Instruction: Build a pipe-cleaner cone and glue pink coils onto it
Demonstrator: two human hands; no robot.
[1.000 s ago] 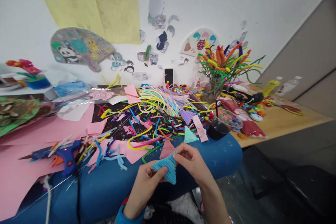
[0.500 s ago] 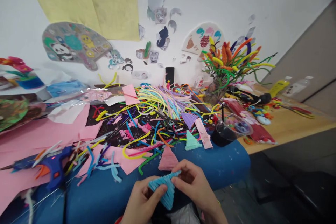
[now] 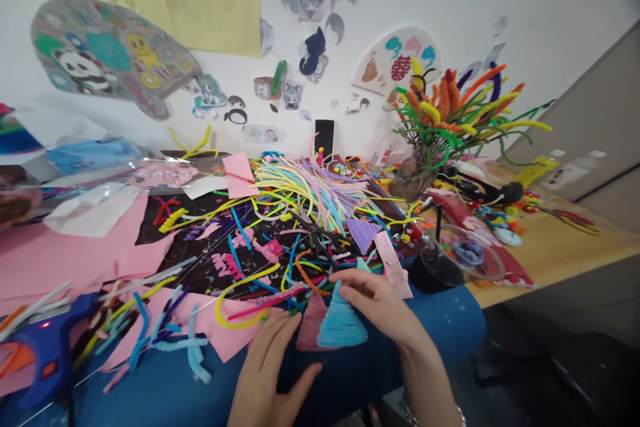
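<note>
Had blue triangle (image 3: 343, 323) near counter's (image 3: 543, 240) front edge, right hand (image 3: 376, 301) at tip

Looked well along in shaping, as a judgement: showed four ridged triangles formed. Had the blue one partly over the pink triangle (image 3: 311, 330), on the blue covering (image 3: 433, 327) at the front edge; had the mint triangle (image 3: 363, 265) and purple triangle (image 3: 363, 235) farther toward the rear edge. Showed no clear join among them. Left apparently unused a thick bundle of pastel pipe cleaners (image 3: 305, 190) nearer the rear edge, plus a glue gun (image 3: 55, 347) off left along the front edge. Could not judge how many more pieces were wanted.

Reached in from the front edge with the right hand, wrist bent inward, fingers loosely curled by the blue tip; could not tell whether gripping or merely touching. Held the left hand (image 3: 273, 368) palm down just left of the pink triangle, fingers extended, thumb spread wide, grasping nothing.
</note>
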